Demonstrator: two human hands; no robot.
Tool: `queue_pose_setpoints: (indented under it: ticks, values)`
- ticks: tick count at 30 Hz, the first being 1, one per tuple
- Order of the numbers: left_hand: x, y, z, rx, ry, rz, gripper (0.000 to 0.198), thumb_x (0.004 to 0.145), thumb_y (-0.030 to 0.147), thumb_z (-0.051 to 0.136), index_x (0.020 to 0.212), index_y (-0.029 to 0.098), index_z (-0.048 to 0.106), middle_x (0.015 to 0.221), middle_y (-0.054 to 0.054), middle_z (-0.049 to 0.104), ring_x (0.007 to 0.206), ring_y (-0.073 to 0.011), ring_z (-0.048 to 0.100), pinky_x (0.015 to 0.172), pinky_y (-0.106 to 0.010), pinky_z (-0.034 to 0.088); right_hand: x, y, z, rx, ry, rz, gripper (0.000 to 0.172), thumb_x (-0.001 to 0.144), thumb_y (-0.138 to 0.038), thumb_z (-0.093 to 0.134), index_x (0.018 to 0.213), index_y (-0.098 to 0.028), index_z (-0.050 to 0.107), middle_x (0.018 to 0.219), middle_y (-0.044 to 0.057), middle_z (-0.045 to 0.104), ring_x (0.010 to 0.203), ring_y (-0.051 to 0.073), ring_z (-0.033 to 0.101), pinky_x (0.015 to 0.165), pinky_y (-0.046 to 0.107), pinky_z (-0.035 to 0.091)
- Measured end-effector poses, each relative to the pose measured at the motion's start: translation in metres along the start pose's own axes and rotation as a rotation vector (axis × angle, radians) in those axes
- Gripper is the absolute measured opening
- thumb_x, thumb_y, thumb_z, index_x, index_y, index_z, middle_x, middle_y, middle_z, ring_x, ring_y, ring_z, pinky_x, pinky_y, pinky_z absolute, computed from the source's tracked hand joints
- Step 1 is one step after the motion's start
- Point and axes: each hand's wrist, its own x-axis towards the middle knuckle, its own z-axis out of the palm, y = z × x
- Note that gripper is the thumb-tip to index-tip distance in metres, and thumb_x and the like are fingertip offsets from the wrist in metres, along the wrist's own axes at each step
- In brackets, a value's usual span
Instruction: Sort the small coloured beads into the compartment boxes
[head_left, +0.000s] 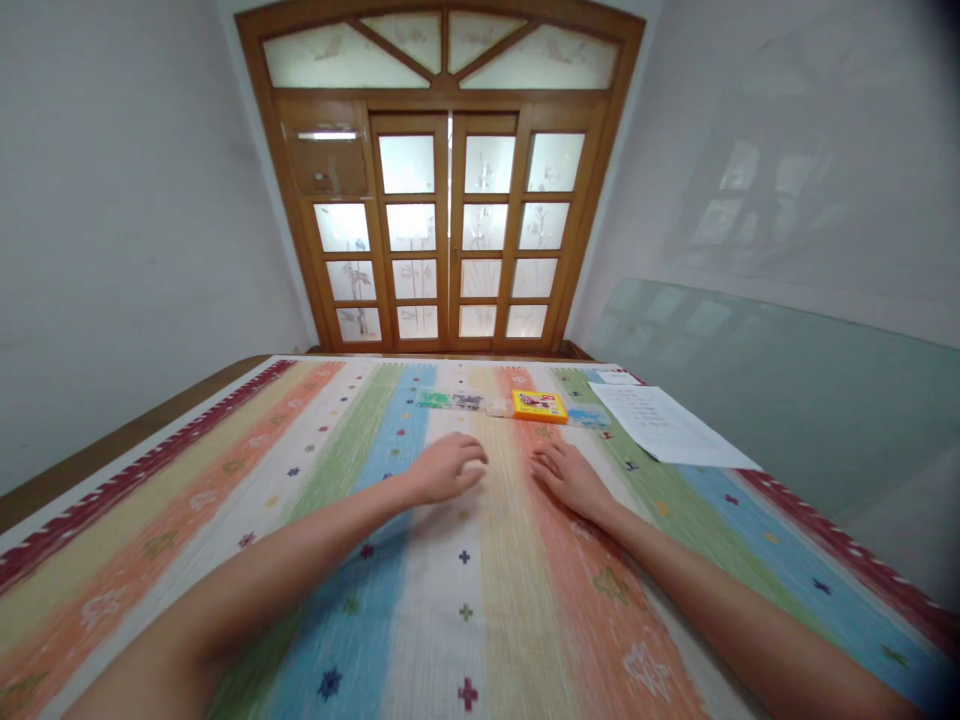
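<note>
My left hand (pixel 448 468) is over the striped tablecloth (pixel 435 600), its fingers apart and curved to the right, with nothing held. Facing it, my right hand (pixel 570 478) rests on the orange stripe, fingers spread and empty. Just beyond my right hand lies a yellow box (pixel 539 406) with a picture on its top. To the box's left are a clear packet with green pieces (pixel 434 399) and one with dark grey pieces (pixel 468 401). A clear packet with blue pieces (pixel 588 416) lies at its right. Neither hand touches these things.
White sheets of paper (pixel 667 425) lie at the table's right side. A pale green glass panel (pixel 750 360) stands along the right wall. Beyond the table's far edge are wooden doors (pixel 450 230) with glass panes.
</note>
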Motion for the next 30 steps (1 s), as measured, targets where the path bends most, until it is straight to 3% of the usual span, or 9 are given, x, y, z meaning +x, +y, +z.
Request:
queue_pose_setpoints:
  ticks: [2, 4, 7, 10, 16, 25, 30]
  values:
    - [-0.034, -0.057, 0.001, 0.149, 0.05, -0.276, 0.043, 0.1, 0.039, 0.057, 0.137, 0.018, 0.065, 0.151, -0.015, 0.058, 0.142, -0.0331, 0.048, 0.122, -0.048, 0.032, -0.002, 0.014, 0.006, -0.034, -0.056, -0.04, 0.042, 0.105, -0.041, 0.056, 0.139, -0.019, 0.068, 0.151, 0.017, 0.057, 0.138, 0.028, 0.053, 0.117, 0.039, 0.04]
    - [-0.066, -0.099, 0.004, 0.25, 0.037, -0.48, 0.064, 0.097, 0.053, 0.061, 0.152, 0.021, 0.054, 0.166, -0.015, 0.043, 0.154, -0.0389, 0.032, 0.126, -0.056, 0.022, -0.003, 0.024, 0.014, -0.084, -0.104, -0.028, 0.056, 0.106, -0.051, 0.05, 0.153, -0.021, 0.057, 0.163, 0.016, 0.045, 0.151, 0.032, 0.04, 0.123, 0.048, 0.03]
    - [-0.103, -0.139, 0.008, 0.301, -0.035, -0.707, 0.082, 0.098, 0.074, 0.045, 0.165, 0.027, 0.037, 0.174, -0.014, 0.027, 0.161, -0.0417, 0.016, 0.125, -0.066, 0.016, 0.002, 0.029, 0.025, -0.134, -0.173, 0.027, 0.069, 0.105, -0.064, 0.038, 0.163, -0.026, 0.043, 0.172, 0.014, 0.031, 0.159, 0.036, 0.024, 0.126, 0.063, 0.019]
    - [-0.122, -0.164, 0.012, 0.323, -0.051, -0.765, 0.088, 0.095, 0.083, 0.032, 0.168, 0.034, 0.03, 0.177, -0.009, 0.017, 0.162, -0.0414, 0.014, 0.124, -0.072, 0.016, 0.008, 0.029, 0.031, -0.147, -0.217, 0.048, 0.075, 0.104, -0.071, 0.031, 0.166, -0.029, 0.037, 0.174, 0.013, 0.026, 0.161, 0.037, 0.02, 0.125, 0.068, 0.016]
    - [-0.128, -0.188, 0.019, 0.337, -0.066, -0.761, 0.092, 0.092, 0.089, 0.027, 0.169, 0.04, 0.022, 0.178, -0.004, 0.01, 0.163, -0.0422, 0.012, 0.12, -0.08, 0.013, 0.01, 0.031, 0.032, -0.135, -0.224, 0.046, 0.076, 0.103, -0.073, 0.03, 0.166, -0.031, 0.036, 0.175, 0.012, 0.025, 0.162, 0.036, 0.019, 0.125, 0.069, 0.015]
    - [-0.132, -0.183, 0.017, 0.338, -0.049, -0.776, 0.091, 0.092, 0.089, 0.025, 0.168, 0.04, 0.024, 0.177, -0.006, 0.012, 0.163, -0.0418, 0.014, 0.119, -0.081, 0.013, 0.016, 0.028, 0.034, -0.134, -0.222, 0.033, 0.075, 0.103, -0.072, 0.032, 0.165, -0.03, 0.037, 0.174, 0.014, 0.025, 0.161, 0.036, 0.02, 0.124, 0.068, 0.017]
    - [-0.13, -0.191, 0.016, 0.341, -0.041, -0.786, 0.087, 0.095, 0.086, 0.024, 0.168, 0.04, 0.025, 0.177, -0.005, 0.014, 0.163, -0.04, 0.015, 0.12, -0.08, 0.013, 0.023, 0.028, 0.04, -0.131, -0.168, 0.025, 0.071, 0.105, -0.069, 0.029, 0.163, -0.029, 0.042, 0.173, 0.014, 0.03, 0.16, 0.035, 0.023, 0.123, 0.067, 0.02]
